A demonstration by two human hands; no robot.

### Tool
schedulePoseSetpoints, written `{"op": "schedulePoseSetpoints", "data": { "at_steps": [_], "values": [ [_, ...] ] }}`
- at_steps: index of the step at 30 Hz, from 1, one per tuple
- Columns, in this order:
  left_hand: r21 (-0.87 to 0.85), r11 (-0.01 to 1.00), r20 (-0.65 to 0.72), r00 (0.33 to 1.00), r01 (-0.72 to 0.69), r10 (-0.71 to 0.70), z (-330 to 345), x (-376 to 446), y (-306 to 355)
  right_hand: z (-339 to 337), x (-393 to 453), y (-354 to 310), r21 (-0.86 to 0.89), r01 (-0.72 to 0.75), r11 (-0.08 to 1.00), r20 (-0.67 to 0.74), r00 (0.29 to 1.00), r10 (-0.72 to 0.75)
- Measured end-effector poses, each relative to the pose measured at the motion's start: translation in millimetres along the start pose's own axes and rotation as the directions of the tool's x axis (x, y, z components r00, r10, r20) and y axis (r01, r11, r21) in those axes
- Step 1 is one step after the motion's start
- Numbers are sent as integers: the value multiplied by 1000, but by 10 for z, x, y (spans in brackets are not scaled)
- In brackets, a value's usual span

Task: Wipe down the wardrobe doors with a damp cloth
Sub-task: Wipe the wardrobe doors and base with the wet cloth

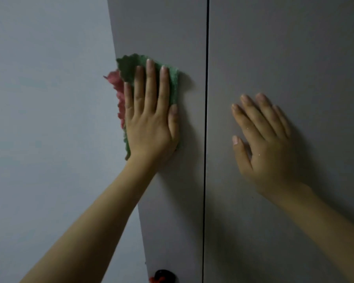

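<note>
while your left hand presses the green and pink cloth flat, fingers straight, near the left wardrobe door's outer edge, your right hand braces open-palmed on the right door. wiping is underway; next, i judge, sweep toward the centre gap.

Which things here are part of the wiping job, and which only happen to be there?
Part of the job:
green and pink fluffy cloth
left grey wardrobe door
right grey wardrobe door
left hand pressing the cloth
right hand flat on the right door

Just there:
pale wall
small black and red object, unclear
</note>
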State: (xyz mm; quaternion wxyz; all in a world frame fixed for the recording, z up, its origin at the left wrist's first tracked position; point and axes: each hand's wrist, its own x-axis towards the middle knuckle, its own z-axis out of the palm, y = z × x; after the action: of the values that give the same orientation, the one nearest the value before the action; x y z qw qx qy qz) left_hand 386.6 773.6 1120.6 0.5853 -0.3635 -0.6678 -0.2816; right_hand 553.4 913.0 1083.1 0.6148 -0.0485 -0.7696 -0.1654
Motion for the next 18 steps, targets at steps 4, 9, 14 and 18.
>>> {"op": "schedulePoseSetpoints", "data": {
  "at_steps": [4,9,14,18],
  "values": [
    [-3,952,128,944,-305,303,86,-764,175,-51,-27,45,-12,31,999,26,999,-31],
    [-68,826,197,804,-560,561,82,-1207,81,-210,-211,148,-80,44,996,68,997,-39],
    [-14,981,35,981,-192,193,79,-343,246,-346,-355,304,-138,-32,990,38,999,37],
    [4,982,49,981,-187,186,162,-559,433,-417,-447,417,-168,-73,983,16,997,76]
  ]
}}
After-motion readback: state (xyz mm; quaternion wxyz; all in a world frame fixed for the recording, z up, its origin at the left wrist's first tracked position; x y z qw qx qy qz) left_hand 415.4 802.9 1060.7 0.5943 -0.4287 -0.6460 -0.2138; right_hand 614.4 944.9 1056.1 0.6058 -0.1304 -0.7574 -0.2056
